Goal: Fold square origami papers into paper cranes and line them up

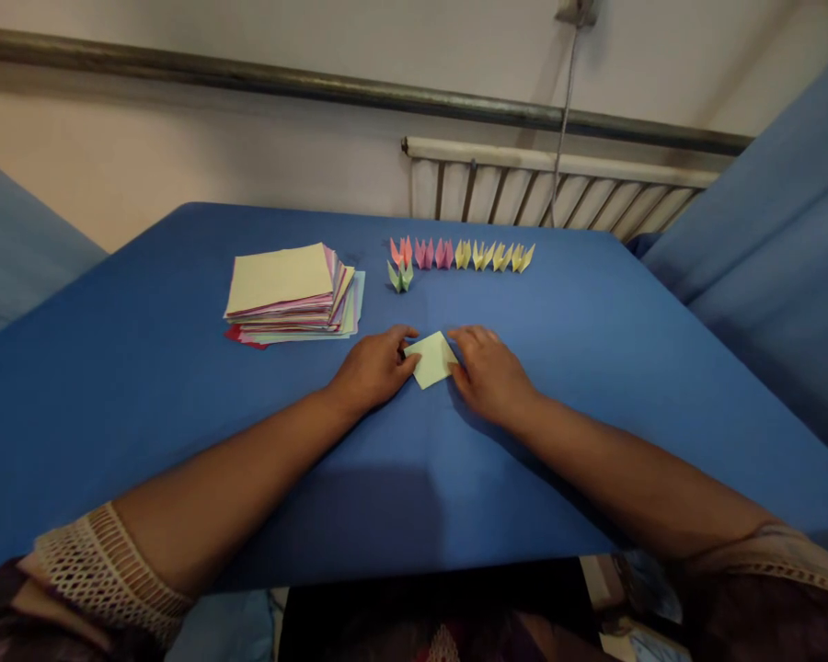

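Note:
A small pale yellow-green folded paper [431, 359] lies flat on the blue table [179, 386] in front of me. My left hand [374, 368] presses its left edge with the fingers curled and pinched on the paper. My right hand [488, 370] rests on its right edge, fingers bent down against the paper. Both forearms reach in from the near edge.
A stack of coloured paper squares [290, 292] sits to the left behind my hands. A row of several folded paper figures [464, 255] in pink and yellow stands further back, with a green figure [400, 275] in front. A radiator [545, 188] lines the wall.

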The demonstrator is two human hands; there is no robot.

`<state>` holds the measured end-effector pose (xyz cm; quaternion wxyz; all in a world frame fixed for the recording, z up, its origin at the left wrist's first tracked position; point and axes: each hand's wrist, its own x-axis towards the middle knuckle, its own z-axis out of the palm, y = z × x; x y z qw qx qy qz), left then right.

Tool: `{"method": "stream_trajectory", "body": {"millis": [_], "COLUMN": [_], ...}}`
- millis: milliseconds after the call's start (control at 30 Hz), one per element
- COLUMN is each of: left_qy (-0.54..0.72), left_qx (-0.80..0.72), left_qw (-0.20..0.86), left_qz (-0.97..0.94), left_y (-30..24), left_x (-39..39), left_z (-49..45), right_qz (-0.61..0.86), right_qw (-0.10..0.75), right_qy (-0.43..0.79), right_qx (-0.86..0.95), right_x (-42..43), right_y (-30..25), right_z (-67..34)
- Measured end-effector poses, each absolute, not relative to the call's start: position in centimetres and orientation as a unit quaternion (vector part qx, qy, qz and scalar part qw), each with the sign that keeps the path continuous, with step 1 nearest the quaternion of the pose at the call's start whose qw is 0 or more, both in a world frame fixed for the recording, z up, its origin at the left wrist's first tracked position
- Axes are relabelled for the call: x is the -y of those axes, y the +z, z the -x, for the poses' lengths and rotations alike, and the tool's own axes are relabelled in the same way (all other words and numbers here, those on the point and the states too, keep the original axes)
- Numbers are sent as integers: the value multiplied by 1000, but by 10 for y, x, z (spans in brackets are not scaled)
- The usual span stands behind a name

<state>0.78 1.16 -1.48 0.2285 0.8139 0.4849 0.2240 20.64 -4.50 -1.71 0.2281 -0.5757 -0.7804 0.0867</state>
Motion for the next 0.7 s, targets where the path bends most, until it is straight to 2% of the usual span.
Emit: {"method": "stream_trajectory", "body": {"millis": [133,333,533,700], "left_qy": [203,204,105,42], "left_qx": [-480,-421,-258,-289], "left_qw": [197,103,192,166], "left_qz": [-830,-878,-941,-942], "left_y": [-16,-16,-15,-18], "left_x": [-15,-7,21,15], "left_z": [-4,-4,-14,-11], "right_qz": [506,523,517,520], "right_qw": [150,84,25,23], "right_qy": [88,117,153,138], "right_qx": [845,840,842,843], "right_x": [58,70,69,69], "right_y": [-21,-25,-18,-16], "right_z": [-196,-186,-186,-187]}}
